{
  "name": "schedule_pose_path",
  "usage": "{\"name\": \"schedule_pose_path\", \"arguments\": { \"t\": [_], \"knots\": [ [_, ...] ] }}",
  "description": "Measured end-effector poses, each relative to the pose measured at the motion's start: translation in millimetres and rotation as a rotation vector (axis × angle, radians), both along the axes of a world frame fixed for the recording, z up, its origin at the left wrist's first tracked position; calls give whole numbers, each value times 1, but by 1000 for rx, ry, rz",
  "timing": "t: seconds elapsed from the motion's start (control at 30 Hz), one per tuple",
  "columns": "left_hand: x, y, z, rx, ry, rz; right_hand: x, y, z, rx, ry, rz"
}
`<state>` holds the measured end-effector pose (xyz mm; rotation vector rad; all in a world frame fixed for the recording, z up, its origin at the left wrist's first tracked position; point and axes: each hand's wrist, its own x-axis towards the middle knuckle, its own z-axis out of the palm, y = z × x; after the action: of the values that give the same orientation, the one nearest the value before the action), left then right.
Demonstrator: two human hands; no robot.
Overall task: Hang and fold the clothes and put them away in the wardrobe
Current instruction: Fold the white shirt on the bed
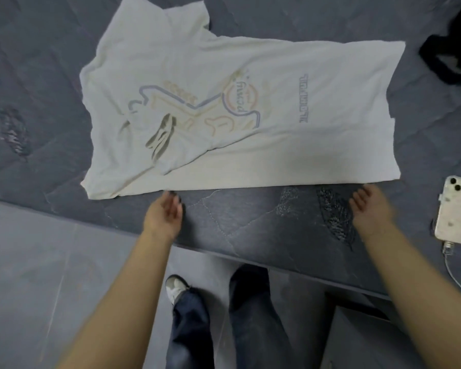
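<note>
A cream T-shirt (290,83) with a faint printed design lies spread on the dark grey quilted bed (237,217), partly folded lengthwise, its near edge running parallel to the bed's front edge. My left hand (164,213) hovers just below that near edge toward the shirt's left end, fingers relaxed and holding nothing. My right hand (370,206) is over the bed just below the shirt's right corner, palm turned inward, fingers straight, holding nothing. Neither hand grips the fabric.
A phone (454,210) in a pale case lies at the bed's right edge with a cable attached. A black garment (450,57) sits at the far right. My legs and a shoe (175,287) stand on the grey floor in front of the bed.
</note>
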<state>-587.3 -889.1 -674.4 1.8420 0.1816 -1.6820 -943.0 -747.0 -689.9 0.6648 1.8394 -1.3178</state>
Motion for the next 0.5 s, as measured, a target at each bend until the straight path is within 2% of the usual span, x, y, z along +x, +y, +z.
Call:
{"name": "schedule_pose_path", "arguments": {
  "t": [0.07,0.17,0.3,0.4,0.5],
  "knots": [
    [-8,19,-9,14,22,12,4,10,-5,-100,-61,-10],
    [-16,12,-17,-96,79,84,-7,-1,-4,-257,-107,-22],
    [-24,-16,-23,-181,173,245,-25,-27,-10,-360,-136,-210],
    [-24,-28,-27,-169,114,349,-31,-29,-13,-395,-151,-362],
    [-18,-25,-27,-175,37,325,-29,-4,-11,-441,-157,-435]
  ]
}}
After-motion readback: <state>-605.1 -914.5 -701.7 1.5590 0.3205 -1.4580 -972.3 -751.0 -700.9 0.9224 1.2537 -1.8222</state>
